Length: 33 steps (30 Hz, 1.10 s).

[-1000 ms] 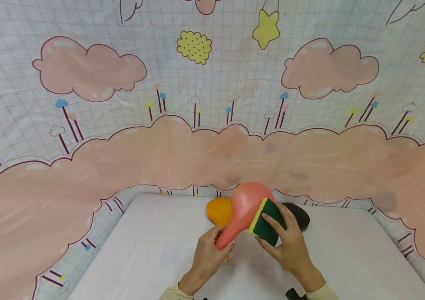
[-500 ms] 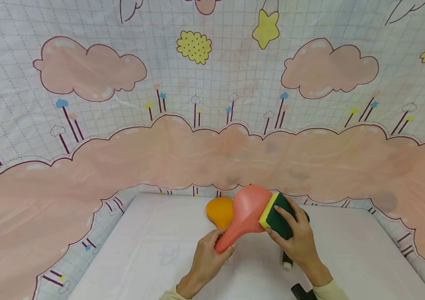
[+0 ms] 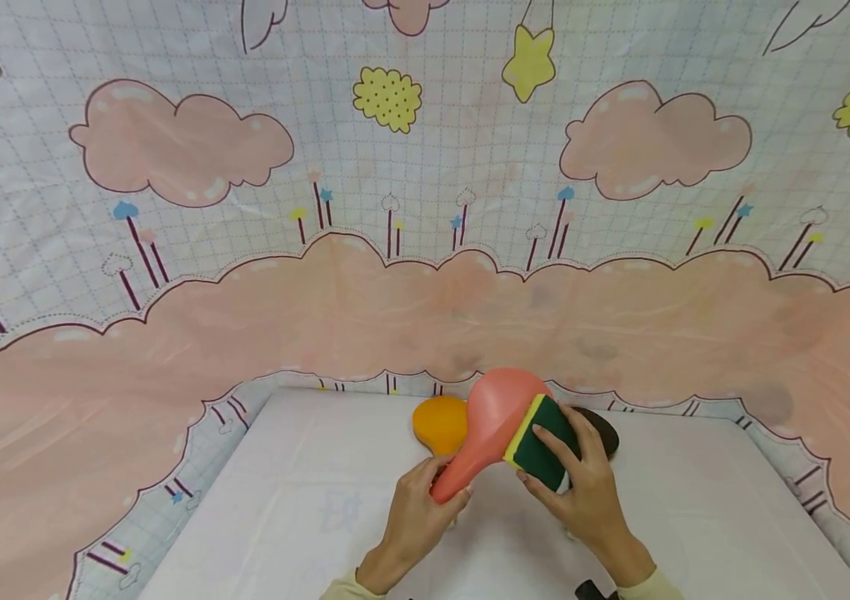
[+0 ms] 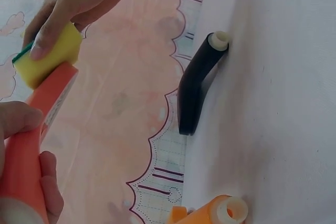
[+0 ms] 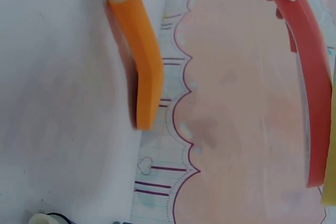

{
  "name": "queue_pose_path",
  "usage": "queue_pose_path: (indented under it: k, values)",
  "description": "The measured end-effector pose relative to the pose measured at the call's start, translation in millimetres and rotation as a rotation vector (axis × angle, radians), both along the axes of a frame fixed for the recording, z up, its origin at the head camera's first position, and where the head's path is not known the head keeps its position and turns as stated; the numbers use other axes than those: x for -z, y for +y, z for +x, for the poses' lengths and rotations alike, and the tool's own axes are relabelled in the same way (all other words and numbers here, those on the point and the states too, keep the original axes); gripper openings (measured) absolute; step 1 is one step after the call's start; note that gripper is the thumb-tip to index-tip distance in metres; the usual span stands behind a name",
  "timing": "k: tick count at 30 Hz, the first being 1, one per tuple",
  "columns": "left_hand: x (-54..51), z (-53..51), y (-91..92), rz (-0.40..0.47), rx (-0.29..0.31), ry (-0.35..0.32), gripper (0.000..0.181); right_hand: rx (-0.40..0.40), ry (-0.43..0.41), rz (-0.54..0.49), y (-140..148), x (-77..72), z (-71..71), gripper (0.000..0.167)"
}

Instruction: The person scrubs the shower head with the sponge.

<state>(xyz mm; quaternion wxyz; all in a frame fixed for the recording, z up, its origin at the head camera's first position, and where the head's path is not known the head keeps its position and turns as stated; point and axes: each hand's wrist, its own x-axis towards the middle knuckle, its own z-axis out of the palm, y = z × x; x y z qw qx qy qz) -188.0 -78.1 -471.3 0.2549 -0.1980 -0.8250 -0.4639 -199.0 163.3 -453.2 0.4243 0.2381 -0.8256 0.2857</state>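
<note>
My left hand (image 3: 419,512) grips the handle of a coral-red shower head (image 3: 498,408), its round head raised and tilted up to the right. In my right hand (image 3: 586,492) is a yellow sponge with a dark green scouring side (image 3: 545,446). The sponge's yellow side lies against the right part of the shower head's back. From the left wrist view, the yellow sponge (image 4: 55,56) touches the coral head, whose front face is mostly turned away. Right of the coral handle in the right wrist view stands only a strip of sponge (image 5: 329,171); the right hand is out of that frame.
An orange shower head (image 3: 438,421) lies behind the coral one on the white table (image 3: 305,483). A black shower head (image 3: 605,432) lies to the right, partly covered by the right hand. A patterned cloth (image 3: 395,317) rises behind the table.
The right hand has slid the sponge right to the shower head's edge, then back left onto its back. The left hand keeps its hold almost still. The head view has tilted slightly.
</note>
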Motion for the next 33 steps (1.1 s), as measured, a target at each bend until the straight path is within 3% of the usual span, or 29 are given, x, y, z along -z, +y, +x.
queue_pose_path:
  k: [6, 11, 18, 25, 33]
  values:
    - [-0.8, -2.1, 1.2, -0.003, -0.007, -0.027, 0.039, -0.021, 0.022, 0.058, -5, 2.8, 4.3, 0.060]
    - [-0.3, -0.9, 0.4, -0.005, -0.017, -0.023, 0.039, 0.007, 0.008, 0.099, -5, 2.9, 7.0, 0.060]
    - [-0.7, 0.7, -2.5, -0.031, -0.023, 0.030, 0.040, -0.012, 0.004, 0.047, 0, -2.3, 6.0, 0.060]
    - [1.6, 4.5, -6.6, -0.033, -0.011, 0.075, 0.040, 0.027, -0.074, 0.017, 11, -7.8, 4.6, 0.058]
    - [4.6, 5.5, -9.2, -0.053, 0.019, 0.105, 0.041, 0.026, -0.096, -0.043, 24, -11.5, -1.7, 0.069]
